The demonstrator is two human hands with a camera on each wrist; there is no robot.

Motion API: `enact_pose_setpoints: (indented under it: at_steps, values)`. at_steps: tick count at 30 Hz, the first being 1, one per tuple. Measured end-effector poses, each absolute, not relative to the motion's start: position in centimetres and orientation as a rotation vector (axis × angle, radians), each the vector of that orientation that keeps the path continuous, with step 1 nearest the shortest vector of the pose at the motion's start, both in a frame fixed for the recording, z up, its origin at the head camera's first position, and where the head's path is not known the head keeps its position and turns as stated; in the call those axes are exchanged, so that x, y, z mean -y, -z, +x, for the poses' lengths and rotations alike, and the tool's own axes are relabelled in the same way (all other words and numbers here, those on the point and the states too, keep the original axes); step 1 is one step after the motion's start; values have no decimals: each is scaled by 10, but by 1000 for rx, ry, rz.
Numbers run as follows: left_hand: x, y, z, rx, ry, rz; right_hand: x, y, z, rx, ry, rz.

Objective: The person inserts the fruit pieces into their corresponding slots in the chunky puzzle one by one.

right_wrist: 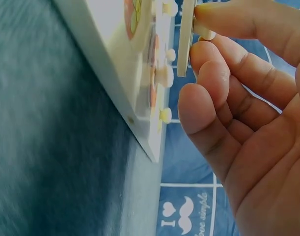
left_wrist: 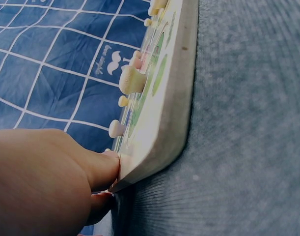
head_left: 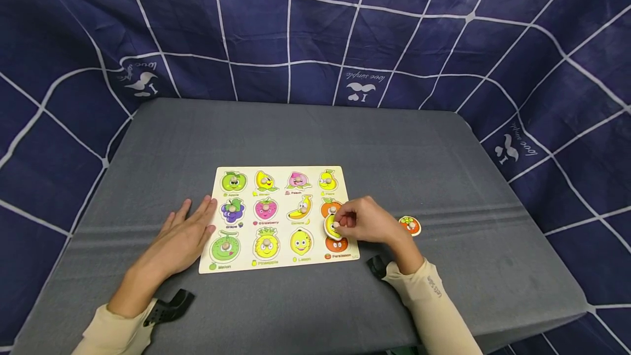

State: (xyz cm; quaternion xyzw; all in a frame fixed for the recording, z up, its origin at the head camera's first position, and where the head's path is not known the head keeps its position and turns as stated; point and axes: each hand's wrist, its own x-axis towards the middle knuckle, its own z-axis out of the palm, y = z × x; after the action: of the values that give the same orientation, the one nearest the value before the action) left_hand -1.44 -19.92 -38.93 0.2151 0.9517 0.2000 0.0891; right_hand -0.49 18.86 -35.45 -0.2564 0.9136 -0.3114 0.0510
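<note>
A wooden fruit peg puzzle board (head_left: 283,221) lies flat on the table. My left hand (head_left: 179,239) rests at its left edge with the fingers stretched out; in the left wrist view the thumb (left_wrist: 103,169) touches the board's corner. Above the board's lower right part, my right hand (head_left: 370,221) pinches a yellow puzzle piece (head_left: 331,227) by its knob. That piece (right_wrist: 185,39) appears edge-on in the right wrist view, raised off the board. The printed lemon spot (head_left: 301,241) shows no knob. The persimmon spot (head_left: 337,245) is partly covered by the held piece.
A red-orange puzzle piece (head_left: 409,225) with a knob lies on the table right of the board, near my right wrist. Grey cloth (head_left: 296,136) covers the table. A blue curtain (head_left: 315,26) with white lines surrounds its back and sides.
</note>
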Motion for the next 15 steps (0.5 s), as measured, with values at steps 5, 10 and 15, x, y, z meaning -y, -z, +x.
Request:
enact_pose_setpoints:
  at_steps: [5,10,15]
  values:
    - [200,390,-15,-2832,-589,646,-183,357,-5,-2755,952,-805]
    - [201,389,-14,-2834,-593,657,-177,358,-5,-2745,950,-848]
    - [201,390,-15,-2835,-589,663,-172,358,-4,-2740,942,-869]
